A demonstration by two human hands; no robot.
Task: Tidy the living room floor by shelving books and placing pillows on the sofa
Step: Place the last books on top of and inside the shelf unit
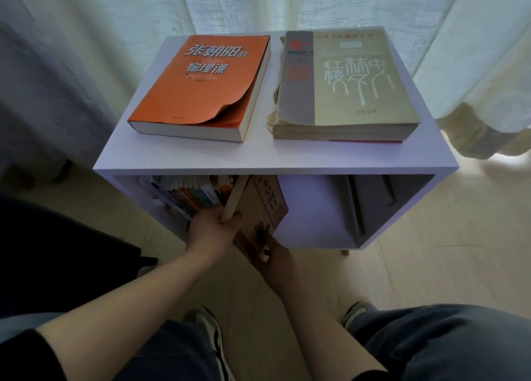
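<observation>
A brown book (263, 205) stands tilted at the mouth of the white shelf unit (178, 162), half inside its open compartment. My left hand (212, 225) grips the book's pale page edge from the left. My right hand (274, 255) holds its lower corner from below. To the left inside the compartment stands a row of several upright books (186, 195) with coloured spines. No pillow is in view.
On the shelf top lie an orange book (201, 84) and a stack of old beige books (347, 84). The compartment's right half (316, 208) holds no books. Pale curtains (86, 50) hang behind. My knees and a shoe (211, 334) are on the wooden floor below.
</observation>
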